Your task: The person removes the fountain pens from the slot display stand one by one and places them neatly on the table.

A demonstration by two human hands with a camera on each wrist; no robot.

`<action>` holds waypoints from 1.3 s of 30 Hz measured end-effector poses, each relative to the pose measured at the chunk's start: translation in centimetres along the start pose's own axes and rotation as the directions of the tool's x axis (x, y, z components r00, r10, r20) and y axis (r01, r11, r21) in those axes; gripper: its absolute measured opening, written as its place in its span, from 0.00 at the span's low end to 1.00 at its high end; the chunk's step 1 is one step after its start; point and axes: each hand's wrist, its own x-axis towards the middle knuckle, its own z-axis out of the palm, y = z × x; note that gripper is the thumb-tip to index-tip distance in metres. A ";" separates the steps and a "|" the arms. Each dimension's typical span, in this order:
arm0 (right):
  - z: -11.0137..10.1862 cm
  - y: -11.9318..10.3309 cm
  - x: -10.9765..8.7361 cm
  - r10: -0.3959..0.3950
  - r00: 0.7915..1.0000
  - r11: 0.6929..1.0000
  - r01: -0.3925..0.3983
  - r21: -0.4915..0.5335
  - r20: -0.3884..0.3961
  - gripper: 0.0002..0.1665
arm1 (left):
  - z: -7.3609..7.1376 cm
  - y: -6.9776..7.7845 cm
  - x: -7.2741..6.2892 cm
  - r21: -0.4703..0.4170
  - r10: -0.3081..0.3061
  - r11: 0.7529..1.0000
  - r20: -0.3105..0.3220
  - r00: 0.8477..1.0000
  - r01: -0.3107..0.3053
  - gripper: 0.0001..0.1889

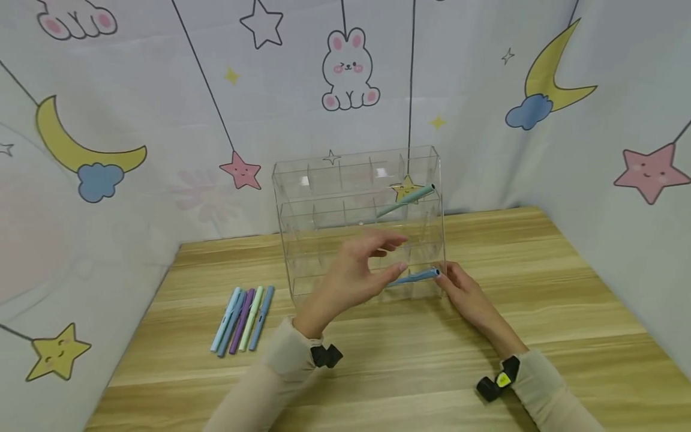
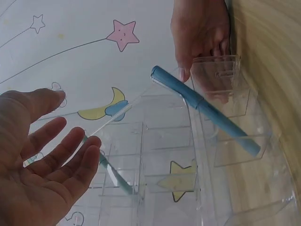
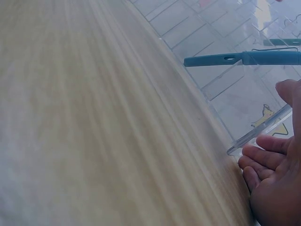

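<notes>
A clear acrylic rack with stepped rows of compartments stands on the table. My left hand is raised in front of it, thumb and fingers spread apart with nothing between them. At the rack's lower right side, my right hand holds the side panel, its thumb in front and fingers on the outer side. A blue pen lies slanted in the lowest row, its capped end close to the right thumb. Higher up, a green pen leans in an upper row toward the right end.
Several pens in light blue, blue, purple and pale green lie side by side on the wooden table, left of the rack. A white curtain printed with moons, stars and rabbits hangs behind and at both sides.
</notes>
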 end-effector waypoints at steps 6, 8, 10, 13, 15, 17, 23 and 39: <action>-0.1 0.1 0.0 0.001 1.000 1.000 -0.001 0.005 0.012 0.34 | 2.6 0.2 0.5 0.012 0.024 1.000 0.070 0.997 -0.025 0.21; -0.1 0.2 0.0 0.006 1.000 1.000 -0.006 0.005 0.014 0.34 | 3.3 0.2 0.7 0.013 0.028 0.999 0.097 0.995 -0.029 0.21; -0.1 0.3 0.1 0.009 1.000 1.000 -0.010 0.008 0.018 0.34 | 4.0 0.1 0.9 0.015 0.030 0.999 0.121 0.992 -0.032 0.22; -0.1 0.4 0.2 0.008 1.000 1.000 -0.008 0.008 0.023 0.34 | 4.8 0.0 1.1 0.027 0.030 0.999 0.151 0.988 -0.034 0.22; -0.1 0.3 0.2 0.005 1.000 1.000 -0.005 0.004 0.026 0.34 | 5.2 -0.1 1.2 0.044 0.022 0.999 0.164 0.986 -0.030 0.23; -0.1 0.2 0.2 0.004 1.000 1.000 -0.004 -0.001 0.025 0.34 | 5.6 -0.3 1.3 0.060 0.014 0.998 0.172 0.985 -0.025 0.23; -0.2 -0.1 0.0 0.008 1.000 1.000 -0.008 0.006 0.028 0.34 | 6.3 -1.0 1.6 0.120 0.025 0.992 0.161 0.987 -0.045 0.21; -0.2 -0.1 -0.1 0.006 1.000 0.999 -0.007 0.040 0.019 0.33 | 7.2 -2.4 2.6 0.144 0.026 0.988 0.233 0.972 -0.060 0.16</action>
